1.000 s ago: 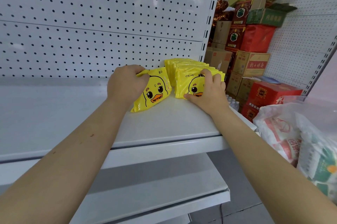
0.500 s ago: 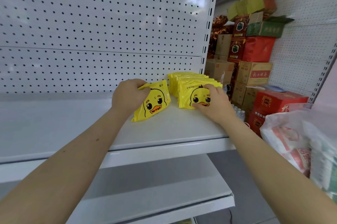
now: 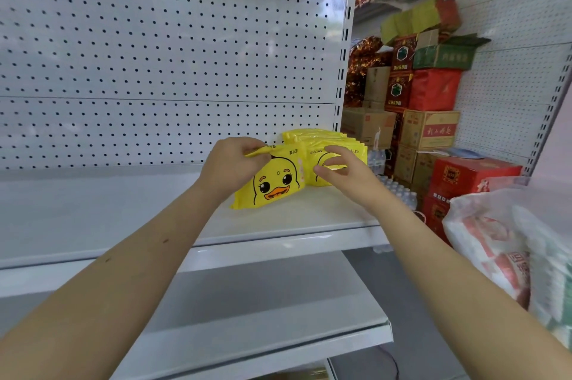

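Left grip (image 3: 232, 164): clamped on the duck pack (image 3: 275, 183), whose upper left edge is pinched between thumb and curled fingers.

Right grip (image 3: 343, 170): held apart, fingers spread and loosely bent, nothing enclosed. It is placed directly in front of the row of packs (image 3: 325, 139); whether the foremost pack is touched cannot be told.

Duck pack: yellow, printed with a cartoon duck face, tilted, its lower edge set on the shelf (image 3: 123, 212). It is located just right of and below the left grip, and immediately left of the right grip. Its right side is set against the row.

Row of packs: the same yellow, stood on edge one behind another, at the right end of the shelf, close to the pegboard panel (image 3: 154, 54).

Lower shelf (image 3: 263, 317): white, seen beneath the arms.

Cartons (image 3: 430, 129): red, brown and green, stacked beyond the right end of the shelf.

Plastic bag (image 3: 495, 240): white, filled, seen at the right edge, well apart from both grips.
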Action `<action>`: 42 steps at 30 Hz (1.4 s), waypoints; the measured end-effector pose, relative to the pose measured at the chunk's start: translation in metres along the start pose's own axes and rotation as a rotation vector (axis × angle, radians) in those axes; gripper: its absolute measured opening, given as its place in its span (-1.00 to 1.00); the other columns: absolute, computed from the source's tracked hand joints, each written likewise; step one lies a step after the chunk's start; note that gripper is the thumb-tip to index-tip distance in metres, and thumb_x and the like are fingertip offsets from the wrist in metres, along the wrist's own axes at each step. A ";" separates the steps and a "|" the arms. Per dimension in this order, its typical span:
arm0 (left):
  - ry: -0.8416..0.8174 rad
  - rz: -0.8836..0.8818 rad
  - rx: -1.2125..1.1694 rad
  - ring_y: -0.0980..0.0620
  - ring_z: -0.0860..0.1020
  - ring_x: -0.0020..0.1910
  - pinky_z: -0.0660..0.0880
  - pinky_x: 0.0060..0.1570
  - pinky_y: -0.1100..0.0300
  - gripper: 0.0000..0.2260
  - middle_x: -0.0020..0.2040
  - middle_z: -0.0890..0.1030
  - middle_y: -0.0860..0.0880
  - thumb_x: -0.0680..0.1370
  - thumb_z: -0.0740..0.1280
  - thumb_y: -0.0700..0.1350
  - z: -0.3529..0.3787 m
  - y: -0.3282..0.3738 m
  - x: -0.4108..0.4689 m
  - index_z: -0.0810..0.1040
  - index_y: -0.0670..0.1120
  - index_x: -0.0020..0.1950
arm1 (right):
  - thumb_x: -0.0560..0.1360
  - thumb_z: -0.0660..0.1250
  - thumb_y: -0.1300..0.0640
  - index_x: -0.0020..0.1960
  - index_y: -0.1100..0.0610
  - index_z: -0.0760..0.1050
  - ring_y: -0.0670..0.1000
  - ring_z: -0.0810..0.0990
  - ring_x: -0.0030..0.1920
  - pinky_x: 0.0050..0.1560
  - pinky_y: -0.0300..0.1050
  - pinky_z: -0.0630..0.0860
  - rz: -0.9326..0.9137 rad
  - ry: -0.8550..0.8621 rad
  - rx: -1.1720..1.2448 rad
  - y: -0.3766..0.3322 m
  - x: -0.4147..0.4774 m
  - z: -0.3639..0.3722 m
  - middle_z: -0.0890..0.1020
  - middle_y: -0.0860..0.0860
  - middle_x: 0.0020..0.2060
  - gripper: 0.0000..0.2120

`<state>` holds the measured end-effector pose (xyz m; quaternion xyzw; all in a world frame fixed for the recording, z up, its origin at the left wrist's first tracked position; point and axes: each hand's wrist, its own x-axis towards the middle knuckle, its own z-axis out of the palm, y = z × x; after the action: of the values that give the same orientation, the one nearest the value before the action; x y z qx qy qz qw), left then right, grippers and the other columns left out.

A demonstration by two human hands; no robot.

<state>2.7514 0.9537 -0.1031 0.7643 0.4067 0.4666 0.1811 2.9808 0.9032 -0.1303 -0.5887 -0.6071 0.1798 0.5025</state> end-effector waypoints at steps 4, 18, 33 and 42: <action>-0.084 0.050 -0.008 0.27 0.55 -0.10 0.45 -0.10 0.24 -0.90 -0.17 0.62 0.25 0.48 0.38 -0.05 0.018 0.008 0.001 0.65 0.12 -0.05 | 0.46 0.43 0.00 0.26 -0.04 0.41 0.03 0.57 0.07 0.02 -0.05 0.53 0.009 -0.057 0.100 -0.005 -0.003 -0.006 0.56 -0.05 0.08 -0.59; -0.126 0.415 0.435 0.00 0.48 0.15 0.44 -0.07 0.10 -0.71 0.11 0.55 0.06 0.58 0.23 0.10 0.098 0.042 0.028 0.52 0.10 0.27 | 0.46 0.43 0.19 0.17 0.01 0.36 0.15 0.57 -0.12 -0.08 0.01 0.52 -0.079 0.254 -0.099 0.041 0.000 -0.051 0.54 0.17 -0.09 -0.63; 0.086 0.753 0.835 -0.11 0.50 0.15 0.45 0.09 0.04 -0.26 0.28 0.50 -0.04 0.35 0.47 0.17 0.127 0.002 0.034 0.34 -0.06 0.45 | 0.41 0.39 0.21 0.28 0.12 0.42 0.18 0.37 0.18 0.06 -0.02 0.39 -0.341 0.440 -0.737 0.064 0.017 -0.054 0.38 0.13 0.19 -0.55; 0.026 0.597 0.865 -0.09 0.34 0.34 0.22 0.28 0.06 -0.36 0.44 0.32 -0.04 0.50 0.32 0.12 0.139 0.001 0.037 0.23 -0.08 0.49 | 0.37 0.41 0.05 0.38 0.06 0.36 0.16 0.35 0.27 0.15 0.10 0.43 -0.403 0.171 -1.046 0.064 0.029 -0.049 0.38 0.10 0.30 -0.40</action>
<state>2.8797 0.9964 -0.1511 0.8460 0.3289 0.2967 -0.2968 3.0608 0.9266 -0.1491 -0.6442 -0.6729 -0.2926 0.2159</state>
